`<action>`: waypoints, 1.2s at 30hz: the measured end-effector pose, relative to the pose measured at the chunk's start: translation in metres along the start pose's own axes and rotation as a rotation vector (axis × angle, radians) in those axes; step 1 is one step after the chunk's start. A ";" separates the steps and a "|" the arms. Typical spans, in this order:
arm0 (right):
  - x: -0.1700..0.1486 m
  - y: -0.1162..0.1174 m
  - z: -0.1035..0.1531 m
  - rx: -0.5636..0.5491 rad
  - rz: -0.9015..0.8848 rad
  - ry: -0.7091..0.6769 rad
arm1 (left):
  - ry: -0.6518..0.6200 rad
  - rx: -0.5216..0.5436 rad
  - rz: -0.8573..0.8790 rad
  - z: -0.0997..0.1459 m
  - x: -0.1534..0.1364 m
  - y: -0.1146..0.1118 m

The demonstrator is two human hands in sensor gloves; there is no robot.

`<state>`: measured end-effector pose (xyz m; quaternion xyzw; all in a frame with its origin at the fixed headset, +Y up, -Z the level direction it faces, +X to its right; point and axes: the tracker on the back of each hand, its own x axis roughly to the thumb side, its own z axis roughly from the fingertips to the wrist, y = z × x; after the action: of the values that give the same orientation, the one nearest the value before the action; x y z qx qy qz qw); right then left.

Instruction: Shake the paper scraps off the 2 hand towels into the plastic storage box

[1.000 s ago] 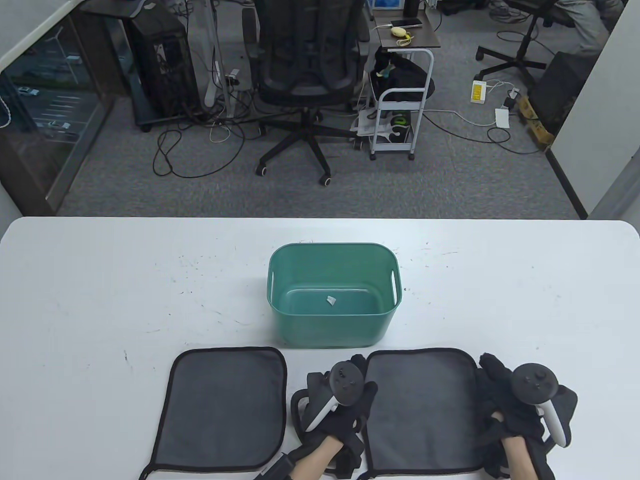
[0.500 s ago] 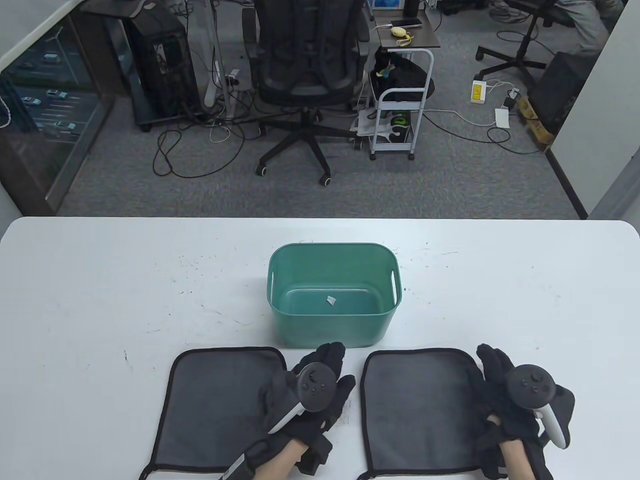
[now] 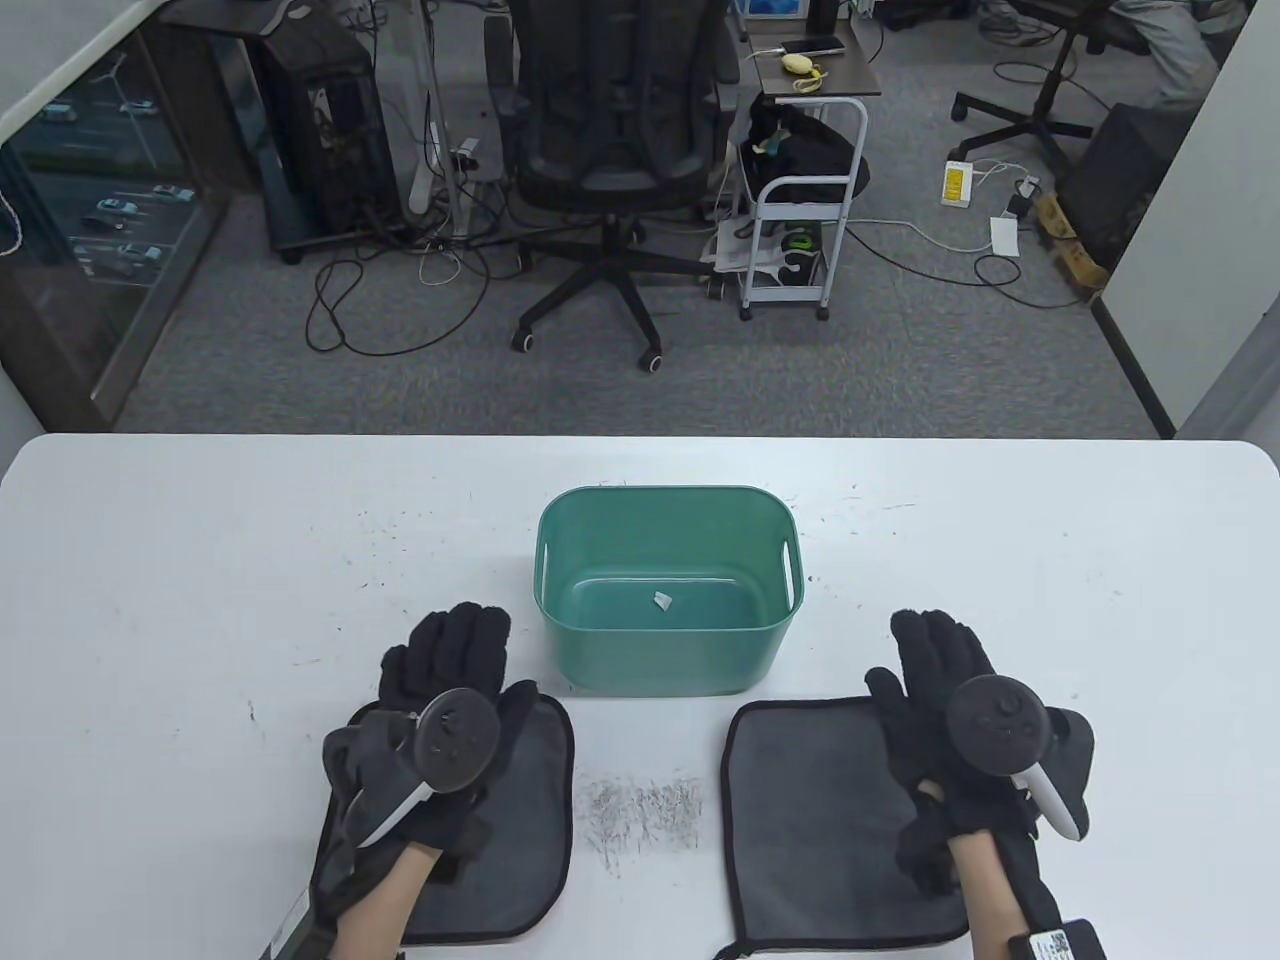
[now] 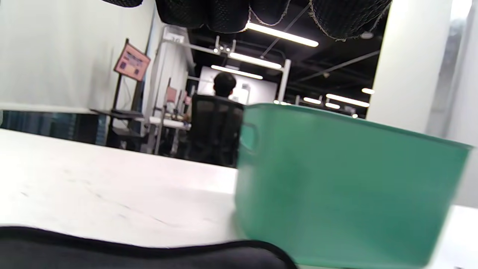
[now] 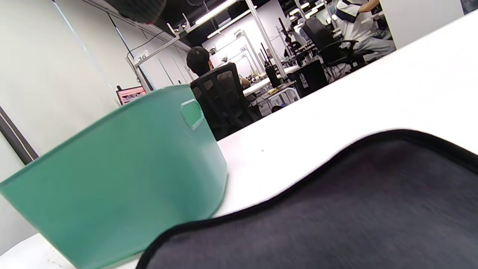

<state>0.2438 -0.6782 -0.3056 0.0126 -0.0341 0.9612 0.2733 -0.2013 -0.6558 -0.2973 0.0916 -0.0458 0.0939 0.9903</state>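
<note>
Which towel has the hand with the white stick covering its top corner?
The left towel. The left hand lies over its far-left corner, white tracker handle across it. The right towel is covered along its right side instead.

A teal-green storage box (image 3: 665, 590) holding a white paper scrap (image 3: 662, 601) is seen on a white tabletop (image 3: 200, 560), flanked by two dark grey hand towels (image 3: 520, 800) (image 3: 810, 830) edged in black, with hands (image 3: 450, 690) (image 3: 940, 700) gloved in black.
</note>
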 end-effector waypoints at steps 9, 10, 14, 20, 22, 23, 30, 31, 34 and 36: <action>0.010 -0.001 -0.012 -0.022 0.013 -0.026 | 0.075 0.035 0.000 -0.010 -0.040 0.004; 0.009 0.000 -0.012 -0.021 0.014 -0.027 | 0.079 0.034 -0.002 -0.010 -0.043 0.003; 0.002 -0.004 -0.010 -0.017 0.033 -0.023 | 0.096 0.028 0.002 -0.011 -0.051 -0.001; -0.003 -0.007 -0.006 -0.011 0.018 -0.023 | 0.123 0.037 -0.017 -0.010 -0.055 -0.001; -0.001 -0.007 -0.005 -0.015 0.032 -0.033 | 0.128 0.039 -0.021 -0.009 -0.056 0.000; -0.001 -0.007 -0.005 -0.012 0.034 -0.034 | 0.129 0.039 -0.022 -0.009 -0.056 -0.001; 0.001 -0.005 -0.006 -0.008 0.037 -0.035 | 0.136 0.036 -0.016 -0.009 -0.059 -0.001; 0.001 -0.005 -0.006 -0.007 0.036 -0.035 | 0.135 0.035 -0.014 -0.009 -0.059 -0.001; 0.001 -0.004 -0.006 0.000 0.038 -0.036 | 0.137 0.034 -0.017 -0.009 -0.059 -0.001; 0.002 -0.002 -0.006 0.005 0.044 -0.035 | 0.135 0.030 -0.012 -0.009 -0.059 -0.001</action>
<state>0.2436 -0.6750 -0.3116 0.0295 -0.0366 0.9668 0.2513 -0.2583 -0.6656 -0.3125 0.0999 0.0230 0.0947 0.9902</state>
